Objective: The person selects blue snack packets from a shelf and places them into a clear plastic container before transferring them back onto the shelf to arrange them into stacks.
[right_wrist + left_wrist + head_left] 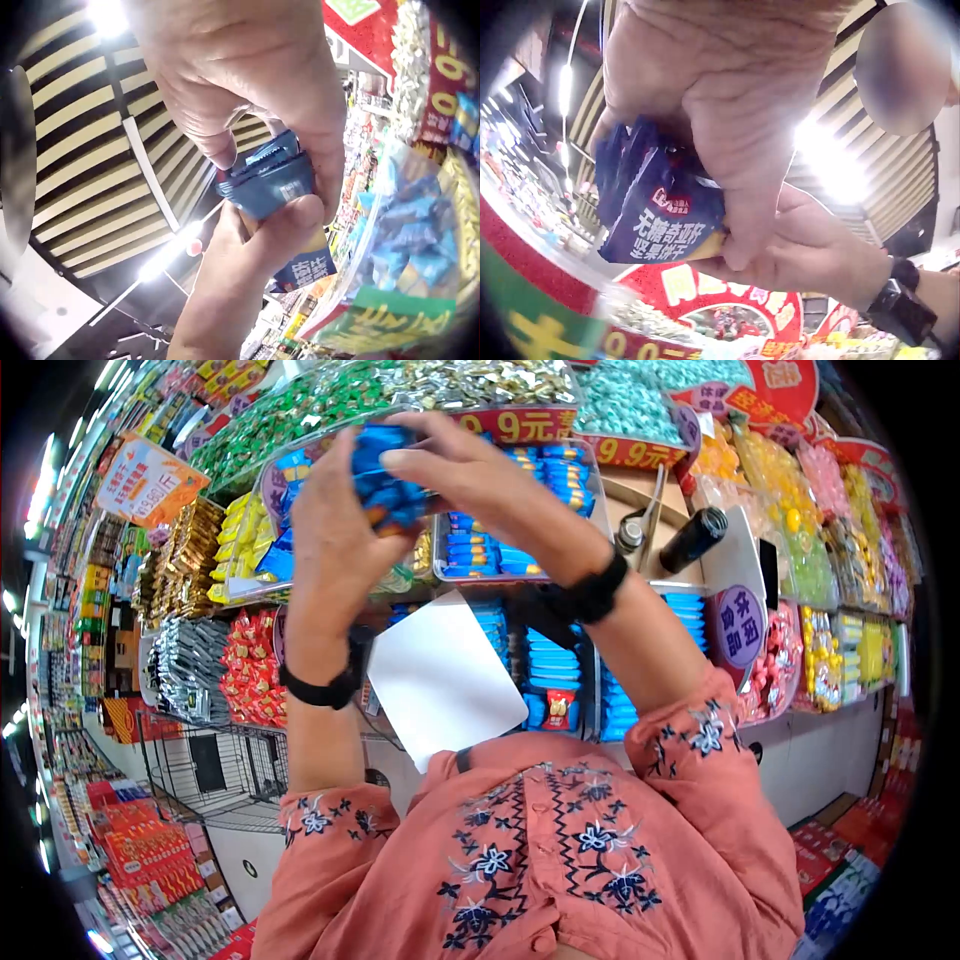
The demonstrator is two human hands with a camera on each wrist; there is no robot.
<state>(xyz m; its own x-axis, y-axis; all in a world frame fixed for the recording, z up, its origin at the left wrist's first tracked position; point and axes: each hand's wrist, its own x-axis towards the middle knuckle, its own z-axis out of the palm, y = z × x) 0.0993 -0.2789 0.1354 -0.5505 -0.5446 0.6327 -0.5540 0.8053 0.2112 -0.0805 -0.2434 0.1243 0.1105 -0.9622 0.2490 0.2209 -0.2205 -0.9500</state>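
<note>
Both hands hold a small stack of blue wrapped biscuit packets (385,475) above the front of a shop's sweets display. My left hand (340,520) grips the stack from the left side. From the right, my right hand (475,470) holds it with the thumb across the packets. White lettering and a yellow corner show on the outer biscuit packet (664,217) in the left wrist view. The right wrist view shows the packets' crimped ends (262,169) lined up between the fingers. Below the hands, similar blue packets (470,550) fill a clear bin.
A white sheet (445,675) lies in front of the lower bins. Yellow packets (240,545) fill a bin at the left. A dark bottle (695,540) stands in a compartment at the right. A wire cart (220,770) stands at the lower left.
</note>
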